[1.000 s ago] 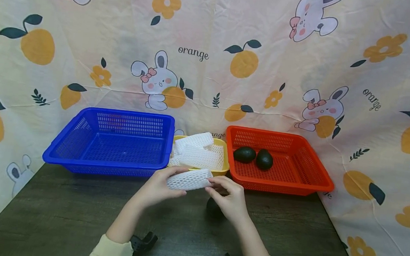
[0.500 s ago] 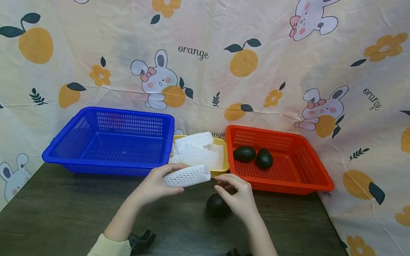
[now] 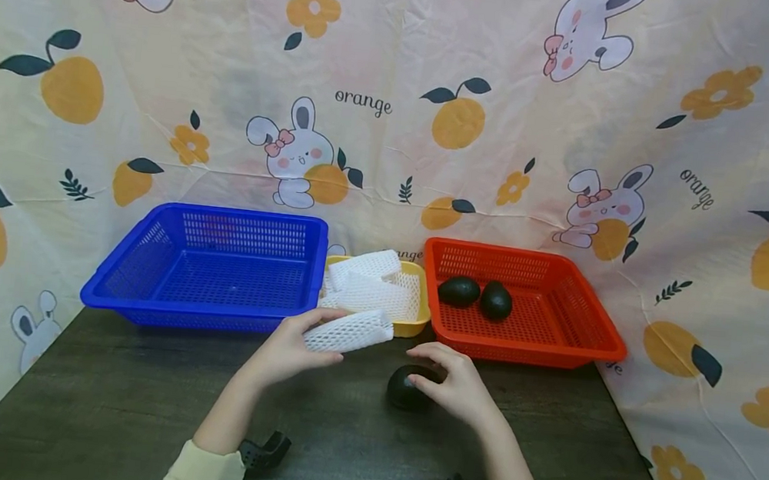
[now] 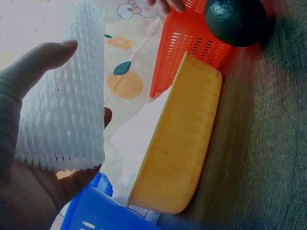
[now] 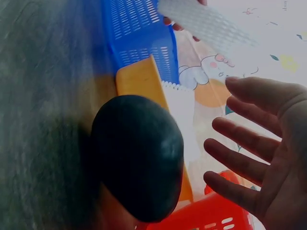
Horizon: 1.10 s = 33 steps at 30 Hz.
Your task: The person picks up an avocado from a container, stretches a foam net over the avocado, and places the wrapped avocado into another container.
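A white foam net sleeve point(image 3: 350, 331) is held in my left hand point(image 3: 286, 350), thumb on one side and fingers on the other, above the table. The left wrist view shows the net sleeve point(image 4: 67, 105) as a flattened tube with a ragged edge. A dark green avocado point(image 3: 405, 387) lies on the table in front of the yellow basket. My right hand point(image 3: 457, 382) hovers over the avocado's right side. In the right wrist view its fingers are spread and apart from the avocado point(image 5: 139, 153).
Two avocados point(image 3: 459, 290) lie in the red basket point(image 3: 540, 352) at the right. A yellow basket point(image 3: 411, 327) with several white net sleeves point(image 3: 372, 295) stands in the middle. The blue basket point(image 3: 211, 312) stands at the left. A patterned cloth point(image 3: 378, 162) hangs behind.
My right hand has let go of the net sleeve's end and moved down and right to the avocado. The left hand has shifted slightly left with the net sleeve.
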{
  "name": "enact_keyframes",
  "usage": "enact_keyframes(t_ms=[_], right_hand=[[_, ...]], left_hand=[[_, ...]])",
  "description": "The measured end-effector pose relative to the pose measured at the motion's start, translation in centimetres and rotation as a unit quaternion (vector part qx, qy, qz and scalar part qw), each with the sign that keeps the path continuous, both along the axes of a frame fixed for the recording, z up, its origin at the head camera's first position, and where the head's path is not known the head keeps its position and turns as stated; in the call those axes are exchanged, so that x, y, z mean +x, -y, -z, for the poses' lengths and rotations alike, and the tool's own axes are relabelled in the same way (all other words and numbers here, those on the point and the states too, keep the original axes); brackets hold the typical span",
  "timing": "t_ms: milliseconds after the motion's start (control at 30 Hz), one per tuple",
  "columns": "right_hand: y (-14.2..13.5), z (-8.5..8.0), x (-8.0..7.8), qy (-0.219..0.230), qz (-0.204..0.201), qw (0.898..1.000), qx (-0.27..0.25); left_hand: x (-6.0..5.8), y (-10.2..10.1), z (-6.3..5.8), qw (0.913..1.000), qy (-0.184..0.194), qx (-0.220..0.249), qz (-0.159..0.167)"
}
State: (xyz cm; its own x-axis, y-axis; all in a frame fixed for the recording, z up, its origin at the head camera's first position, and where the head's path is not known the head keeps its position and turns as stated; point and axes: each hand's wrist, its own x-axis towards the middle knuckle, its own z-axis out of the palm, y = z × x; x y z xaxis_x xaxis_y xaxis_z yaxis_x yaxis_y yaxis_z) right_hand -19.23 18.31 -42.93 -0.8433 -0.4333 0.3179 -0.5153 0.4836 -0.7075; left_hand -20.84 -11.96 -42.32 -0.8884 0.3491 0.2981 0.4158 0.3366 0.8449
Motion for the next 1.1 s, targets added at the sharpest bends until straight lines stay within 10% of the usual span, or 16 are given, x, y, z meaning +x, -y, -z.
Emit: enact_keyframes(t_ms=[633, 1100], right_hand=[[-0.7, 2.3, -0.3, 0.082, -0.047, 0.99, 0.104], [-0.1, 2.9, -0.3, 0.058, -0.025, 0.984, 0.167]], left_hand=[[0.0, 0.0, 0.2, 0.9998, 0.012, -0.003, 0.013], [0.1, 0.0, 0.0, 0.9997, 0.023, -0.003, 0.011]])
